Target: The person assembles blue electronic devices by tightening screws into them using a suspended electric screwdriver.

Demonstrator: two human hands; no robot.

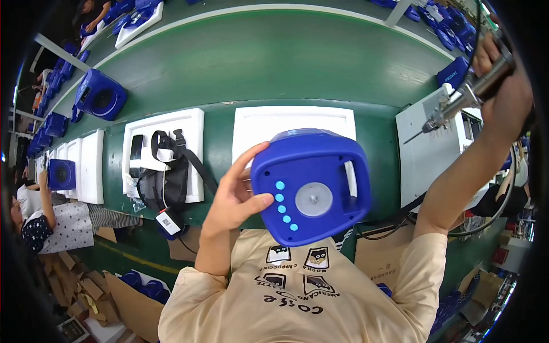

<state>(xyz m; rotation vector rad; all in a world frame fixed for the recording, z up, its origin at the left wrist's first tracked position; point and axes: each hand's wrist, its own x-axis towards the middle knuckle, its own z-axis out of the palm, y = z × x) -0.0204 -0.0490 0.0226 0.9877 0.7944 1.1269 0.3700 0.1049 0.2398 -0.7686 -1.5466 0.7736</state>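
Observation:
In front of my chest I hold a blue plastic speaker housing (337, 166) tilted up. It has a handle cut-out, a row of several light blue round buttons (280, 198) and a pale round disc (314, 199). My left hand (233, 194) is closed on its left edge, the thumb on the button side and the fingers behind, partly hidden. Up at the right, my right hand (503, 86) grips a metal power screwdriver (466, 97). Its thin bit points left and down, well apart from the housing. A white foam tray (251, 123) lies behind the housing.
A second foam tray (197, 123) carries a black mesh bag (166, 180) and a phone (136, 153). A grey metal box (409, 148) stands at right, with cables below. Blue speakers (103, 96) line the green bench (274, 63). Another person (63, 220) sits far left.

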